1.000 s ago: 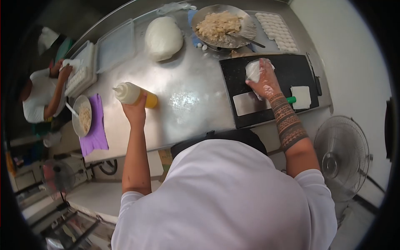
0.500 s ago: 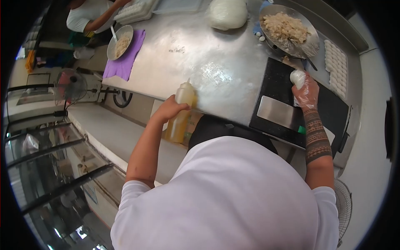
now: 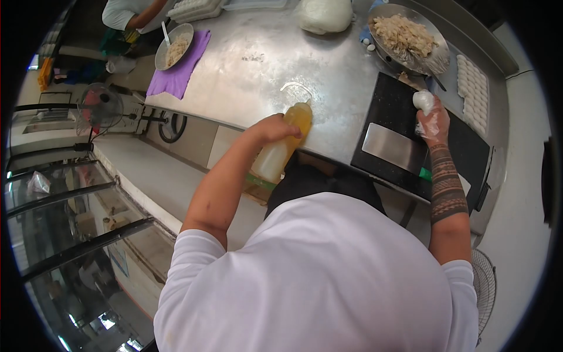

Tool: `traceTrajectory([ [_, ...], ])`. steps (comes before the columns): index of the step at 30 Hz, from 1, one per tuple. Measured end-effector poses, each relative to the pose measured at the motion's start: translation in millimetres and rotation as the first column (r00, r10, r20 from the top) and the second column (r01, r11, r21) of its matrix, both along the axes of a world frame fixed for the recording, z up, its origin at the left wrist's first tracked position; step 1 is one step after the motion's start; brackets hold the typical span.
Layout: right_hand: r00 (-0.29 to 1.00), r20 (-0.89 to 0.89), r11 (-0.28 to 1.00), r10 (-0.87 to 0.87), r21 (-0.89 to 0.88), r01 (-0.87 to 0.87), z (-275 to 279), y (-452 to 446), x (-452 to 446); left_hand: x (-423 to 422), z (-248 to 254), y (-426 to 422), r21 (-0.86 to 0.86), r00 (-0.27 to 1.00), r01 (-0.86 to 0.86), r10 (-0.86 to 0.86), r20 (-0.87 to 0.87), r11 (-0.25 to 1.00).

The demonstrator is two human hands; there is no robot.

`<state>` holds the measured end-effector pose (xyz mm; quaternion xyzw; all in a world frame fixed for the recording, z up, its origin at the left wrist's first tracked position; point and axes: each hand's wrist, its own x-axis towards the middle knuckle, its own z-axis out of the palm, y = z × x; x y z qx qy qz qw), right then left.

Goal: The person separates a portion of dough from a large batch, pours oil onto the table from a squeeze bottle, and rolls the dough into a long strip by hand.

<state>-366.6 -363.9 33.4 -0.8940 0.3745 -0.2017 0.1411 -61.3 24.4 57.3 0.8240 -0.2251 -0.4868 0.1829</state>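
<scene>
The squeeze bottle (image 3: 287, 146) had just tipped over: half a second earlier its nozzle pointed up, and now it slanted nozzle-down over the near edge of the tabletop (image 3: 234, 94), its yellow liquid (image 3: 301, 120) gathered at the nozzle end instead of in the base. A curved pale streak (image 3: 298, 87), absent in the earlier views, lay on the metal by the nozzle; whether the tip touched the surface could not be told. Taken together, this suggested that the work had passed from carrying the bottle to dispensing from it. The left hand (image 3: 275, 127) had its bare grip wrapped around the bottle's body. The right hand (image 3: 435, 120), in a clear plastic glove, had its grip closed on a smooth white ball (image 3: 423, 101) above the black board (image 3: 378, 111), roughly where it had been half a second before, so that side of the work seemed to be waiting on the left. A flat metal plate (image 3: 390, 145) lay on the board near the right wrist, with a bit of green (image 3: 425, 174) showing beside the forearm. Farther out stood the large bowl (image 3: 434, 32) of pale, chunky filling (image 3: 404, 35), the rows of small white pieces (image 3: 471, 94) and a big white mass (image 3: 325, 14). Across the tabletop, a smaller bowl (image 3: 160, 57) rested on a purple cloth (image 3: 190, 64), near a co-worker's white sleeve (image 3: 120, 13).
</scene>
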Motion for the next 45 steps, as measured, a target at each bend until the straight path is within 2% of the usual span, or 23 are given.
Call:
traceTrajectory([
  [3, 0.992, 0.055, 0.971, -0.11, 0.22, 0.095, 8, 1, -4, 8, 7, 17, 0.05, 0.999, -0.032, 0.033, -0.02, 0.998],
  [5, 0.976, 0.183, 0.942, -0.119, 0.332, 0.053, 15, 13, -5, 28, 6, 36, 0.05, 0.992, -0.07, 0.075, -0.1, 0.996],
  [8, 0.936, 0.341, 0.906, -0.088, 0.418, -0.067, 32, 51, 9, 42, 10, 55, 0.139, 0.972, 0.215, -0.225, 0.062, 0.967],
  [10, 0.897, 0.442, 0.868, -0.015, 0.451, -0.208, 36, 80, 30, 43, 18, 69, -0.108, 0.997, 0.079, -0.079, 0.005, 0.991],
  [13, 0.84, 0.543, 0.794, 0.015, 0.504, -0.34, 18, 125, 73, 61, 32, 67, -0.438, 0.998, -0.064, 0.045, -0.053, 0.897],
  [15, 0.905, 0.403, 0.82, 0.136, 0.467, -0.331, 29, 152, 112, 77, 57, 47, -0.629, 0.998, -0.064, 0.042, -0.05, 0.775],
  [17, 0.907, 0.306, 0.863, 0.291, 0.325, -0.386, 35, 173, 154, 101, 54, 26, -0.654, 0.973, 0.069, 0.093, 0.21, 0.753],
  [18, 0.909, 0.165, 0.856, 0.384, 0.305, -0.417, 46, 181, 181, 114, 52, 13, -0.654, 0.935, 0.136, 0.123, 0.333, 0.744],
  [19, 0.885, 0.019, 0.844, 0.465, 0.293, -0.449, 57, 189, 204, 129, 45, -1, -0.684, 0.926, 0.136, 0.153, 0.344, 0.717],
  [21, 0.868, -0.093, 0.861, 0.489, 0.211, -0.463, 42, 212, 234, 159, 24, -34, -0.742, 0.907, 0.135, 0.22, 0.36, 0.656],
  [22, 0.854, -0.151, 0.864, 0.498, 0.169, -0.474, 39, 220, 249, 170, 16, -49, -0.786, 0.91, 0.092, 0.269, 0.316, 0.611],
  [23, 0.853, -0.186, 0.86, 0.488, 0.269, -0.434, 37, 231, 256, 179, 8, -63, -0.827, 0.909, 0.047, 0.318, 0.268, 0.561],
  [25, 0.922, -0.039, 0.913, 0.385, -0.129, -0.387, -10, 258, 252, 189, 1, -81, -0.867, 0.896, -0.008, 0.389, 0.215, 0.498],
  [28, 0.933, -0.029, 0.922, 0.359, -0.149, -0.359, -23, 269, 254, 188, -6, -95, -0.866, 0.852, -0.037, 0.468, 0.233, 0.498],
  [29, 0.926, -0.056, 0.923, 0.374, -0.073, -0.377, -22, 266, 252, 173, -2, -91, -0.792, 0.812, -0.258, 0.569, 0.132, 0.553],
  [31, 0.91, -0.11, 0.916, 0.399, 0.089, -0.391, -16, 261, 248, 136, -15, -75, -0.746, 0.717, -0.479, 0.697, -0.027, 0.464],
  [32, 0.911, -0.118, 0.916, 0.396, 0.124, -0.382, -18, 261, 249, 112, -25, -67, -0.763, 0.747, -0.404, 0.663, 0.044, 0.505],
  [34, 0.911, -0.141, 0.913, 0.387, 0.197, -0.357, -21, 259, 248, 65, -7, -49, -0.783, 0.879, 0.065, 0.335, 0.338, 0.619],
  [35, 0.928, 0.128, 0.879, 0.351, 0.295, -0.374, -41, 260, 245, 56, -18, -49, -0.759, 0.832, 0.348, 0.193, 0.521, 0.55],
  [36, 0.92, 0.195, 0.865, 0.341, 0.319, -0.388, -50, 259, 241, 51, -29, -50, -0.672, 0.722, 0.6, 0.068, 0.688, 0.434],
  [37, 0.918, 0.184, 0.869, 0.352, 0.3, -0.393, -54, 259, 240, 48, -31, -51, -0.669, 0.728, 0.622, 0.014, 0.686, 0.407],
  [40, 0.881, -0.118, 0.886, 0.458, 0.146, -0.441, -58, 255, 235, 53, -36, -54, -0.664, 0.73, 0.663, -0.103, 0.676, 0.345],
  [45, 0.819, -0.242, 0.854, 0.519, 0.129, -0.503, -68, 231, 232, 60, -40, -72, -0.67, 0.755, 0.629, -0.104, 0.648, 0.394],
])
